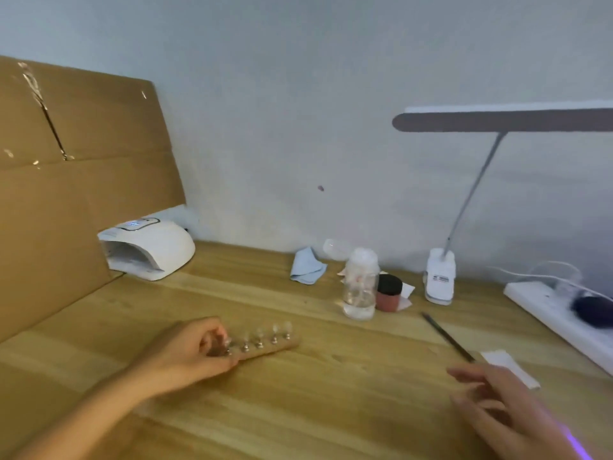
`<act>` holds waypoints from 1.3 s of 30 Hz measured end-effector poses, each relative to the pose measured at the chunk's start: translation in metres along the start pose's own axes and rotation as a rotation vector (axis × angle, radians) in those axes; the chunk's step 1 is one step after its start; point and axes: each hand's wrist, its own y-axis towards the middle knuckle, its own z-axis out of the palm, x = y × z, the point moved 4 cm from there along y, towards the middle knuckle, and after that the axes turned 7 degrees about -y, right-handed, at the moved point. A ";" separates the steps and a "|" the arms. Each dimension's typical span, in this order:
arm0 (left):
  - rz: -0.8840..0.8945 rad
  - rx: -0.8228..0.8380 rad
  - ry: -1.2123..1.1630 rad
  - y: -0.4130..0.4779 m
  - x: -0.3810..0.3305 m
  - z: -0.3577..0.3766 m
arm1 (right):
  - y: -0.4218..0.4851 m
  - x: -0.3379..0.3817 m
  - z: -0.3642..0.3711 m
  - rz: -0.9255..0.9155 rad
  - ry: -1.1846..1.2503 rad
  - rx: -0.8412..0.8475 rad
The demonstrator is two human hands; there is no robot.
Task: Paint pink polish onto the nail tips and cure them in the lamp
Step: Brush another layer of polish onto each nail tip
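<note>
A wooden strip (282, 346) carrying several clear nail tips (259, 336) on small stands lies on the table in front of me. My left hand (195, 353) grips the strip's left end, fingers curled round it. My right hand (491, 396) hovers low at the right, blurred, fingers loosely spread, holding nothing. A thin dark brush (447, 336) lies on the table just beyond its fingertips. A pink polish jar (388, 293) with a black lid stands mid-table. The white curing lamp (149, 250) sits at the back left, its opening facing me.
A clear bottle (361, 287) stands beside the jar, a blue cloth (306, 267) behind it. A white clip desk lamp (439, 280) rises at the back right. A power strip (547, 310) and a white paper piece (510, 366) lie at the right. Cardboard (66, 194) walls the left side.
</note>
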 end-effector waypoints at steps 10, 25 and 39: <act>0.347 0.108 -0.069 0.056 -0.145 0.126 | 0.064 -0.006 -0.014 -0.023 -0.468 0.004; 0.341 -0.009 -0.156 0.059 -0.136 0.133 | 0.057 -0.006 -0.014 -0.164 -0.325 -0.281; 0.448 0.105 -0.146 0.049 -0.146 0.139 | 0.050 -0.003 -0.011 -0.229 -0.044 -0.312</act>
